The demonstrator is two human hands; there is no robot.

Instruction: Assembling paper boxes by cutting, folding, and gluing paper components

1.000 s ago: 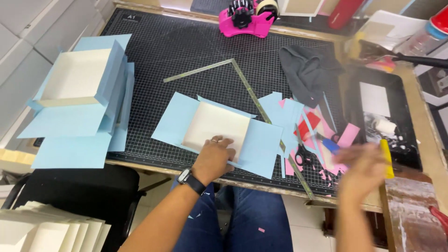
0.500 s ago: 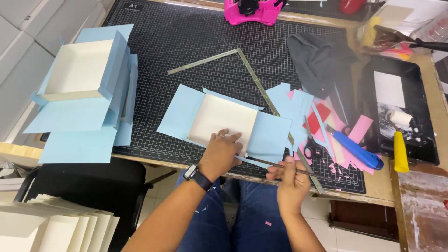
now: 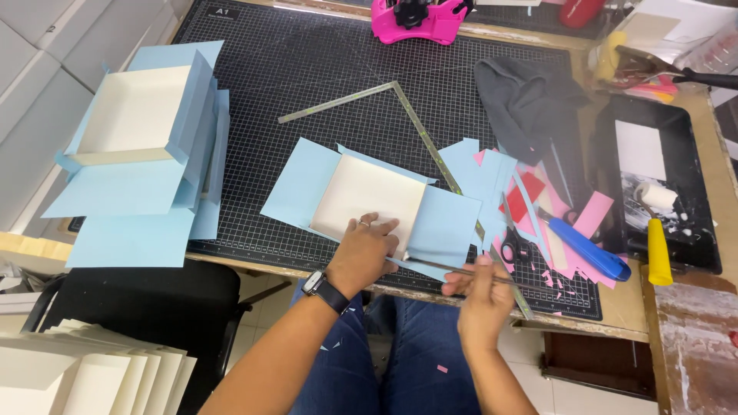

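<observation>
1. Left hand sits just below the middle of the frame, palm down and fingers spread flat on the cream box. It's pressing on it, not gripping anything. There's a dark wristwatch on that wrist.
2. That cream box lies on a light blue paper sheet near the centre of the black cutting mat, with blue flaps sticking out on the left and right.
3. Right hand is lower centre-right, fingers curled round a thin metal strip, probably a ruler or blade, can't tell which. The tip reaches the lower edge of the blue sheet, right by the left fingers.
4. Upper left of the frame: a second box wrapped in blue paper, sitting on more blue sheets.
5. A metal L-square lies above the cream box.
6. Right of centre: pink and red paper scraps, black scissors, a blue-handled cutter and a grey cloth.
7. Far right: a black tray with a yellow-handled roller.
8. Top centre: a pink tape dispenser. Bottom left: a stack of cream boards.
</observation>
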